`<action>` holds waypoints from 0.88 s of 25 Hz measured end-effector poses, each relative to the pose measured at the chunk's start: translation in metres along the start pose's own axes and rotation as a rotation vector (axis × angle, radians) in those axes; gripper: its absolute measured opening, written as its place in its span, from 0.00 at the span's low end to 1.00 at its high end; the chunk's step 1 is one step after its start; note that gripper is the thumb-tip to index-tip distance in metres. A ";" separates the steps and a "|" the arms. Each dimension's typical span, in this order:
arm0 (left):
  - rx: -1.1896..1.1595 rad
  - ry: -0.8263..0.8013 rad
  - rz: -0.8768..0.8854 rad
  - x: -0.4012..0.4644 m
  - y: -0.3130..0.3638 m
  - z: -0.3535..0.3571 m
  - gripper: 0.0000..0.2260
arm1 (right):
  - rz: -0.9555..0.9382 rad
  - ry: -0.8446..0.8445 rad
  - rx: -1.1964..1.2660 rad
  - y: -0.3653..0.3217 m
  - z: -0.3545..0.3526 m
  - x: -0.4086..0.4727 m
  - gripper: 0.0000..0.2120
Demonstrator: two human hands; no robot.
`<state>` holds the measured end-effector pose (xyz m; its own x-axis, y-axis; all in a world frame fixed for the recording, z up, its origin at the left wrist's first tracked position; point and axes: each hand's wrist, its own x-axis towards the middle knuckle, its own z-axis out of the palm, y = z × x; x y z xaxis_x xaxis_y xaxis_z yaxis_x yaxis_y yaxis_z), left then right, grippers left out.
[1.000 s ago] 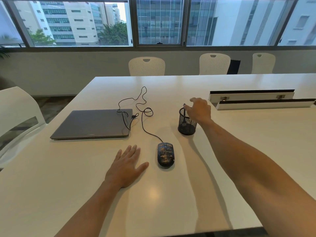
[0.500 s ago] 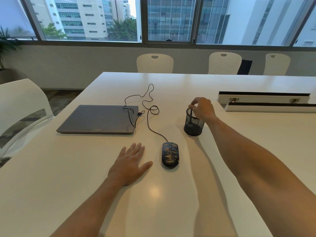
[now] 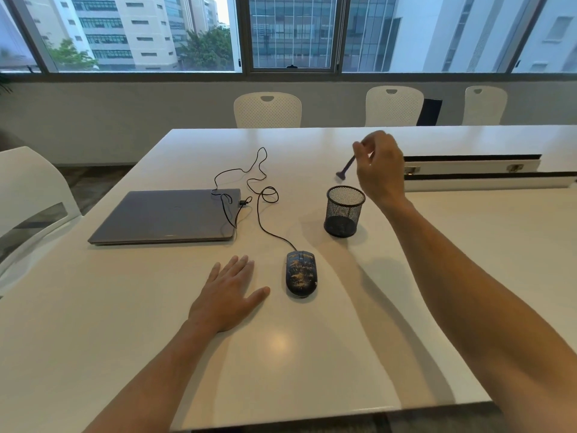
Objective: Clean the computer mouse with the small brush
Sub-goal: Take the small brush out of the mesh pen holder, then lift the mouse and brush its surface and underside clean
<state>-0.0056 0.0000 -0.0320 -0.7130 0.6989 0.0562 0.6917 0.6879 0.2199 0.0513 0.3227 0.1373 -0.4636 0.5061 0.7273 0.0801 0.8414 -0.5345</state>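
Observation:
A dark, gold-patterned computer mouse (image 3: 301,273) lies on the white table (image 3: 312,354), its black cable (image 3: 260,195) looping back toward the laptop. My right hand (image 3: 379,168) is raised above the black mesh pen cup (image 3: 343,211) and pinches a small dark brush (image 3: 346,168) by its upper end, bristle end hanging down over the cup. My left hand (image 3: 229,293) rests flat on the table just left of the mouse, fingers straight, not touching it.
A closed grey laptop (image 3: 165,215) lies at the left behind my left hand. Two long white cable-tray lids (image 3: 474,170) stand open at the right. White chairs (image 3: 268,110) line the far side, and another chair (image 3: 28,195) is at the left edge.
My right hand reached into the mesh cup, pinched the brush and has lifted it out above the cup. The left hand has stayed flat beside the mouse.

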 end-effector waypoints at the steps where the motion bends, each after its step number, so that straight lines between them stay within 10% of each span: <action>1: -0.022 -0.003 0.003 0.000 0.000 -0.001 0.38 | 0.030 0.044 0.055 -0.007 -0.011 -0.005 0.11; 22: -0.376 -0.315 0.180 0.057 0.052 -0.031 0.58 | 0.745 -0.095 0.437 -0.010 -0.091 -0.215 0.07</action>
<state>-0.0131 0.0696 0.0128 -0.4773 0.8645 -0.1573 0.6701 0.4739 0.5713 0.2306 0.2227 0.0250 -0.4984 0.8619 0.0931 0.0551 0.1387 -0.9888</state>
